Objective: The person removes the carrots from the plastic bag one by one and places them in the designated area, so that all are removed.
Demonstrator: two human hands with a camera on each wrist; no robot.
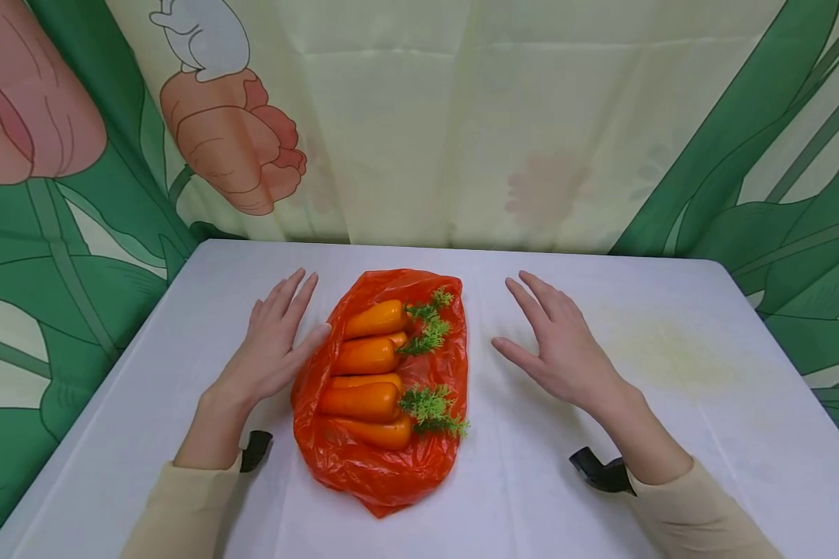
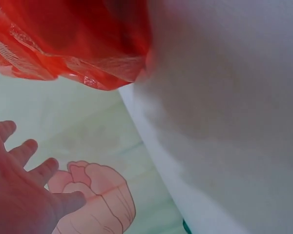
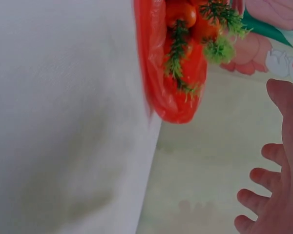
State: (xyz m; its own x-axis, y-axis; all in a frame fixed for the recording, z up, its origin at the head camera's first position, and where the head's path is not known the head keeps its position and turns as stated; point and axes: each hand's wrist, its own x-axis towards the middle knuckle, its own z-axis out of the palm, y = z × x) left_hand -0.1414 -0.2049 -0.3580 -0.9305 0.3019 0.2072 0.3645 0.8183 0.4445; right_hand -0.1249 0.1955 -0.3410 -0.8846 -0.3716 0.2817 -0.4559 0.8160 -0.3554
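A red plastic bag (image 1: 384, 485) lies on the white table, its mouth spread wide. Several orange carrots (image 1: 360, 401) with green leafy tops (image 1: 429, 407) rest in it, the tops pointing right. To the bag's left is my left hand (image 1: 269, 345), fingers spread; its thumb overlaps the bag's edge in the head view, and I cannot tell whether they touch. My right hand (image 1: 559, 345) hovers to the right, apart from the bag, with fingers extended and nothing held. Both wrist views show the bag (image 2: 88, 58) beyond the spread fingers.
The white table (image 1: 531, 497) ends at a back edge before a printed curtain (image 1: 405, 140) with leaves, a rabbit and a carrot. A faint yellowish stain (image 1: 671, 353) marks the table's right side. A black wrist device (image 1: 601, 471) shows at each sleeve.
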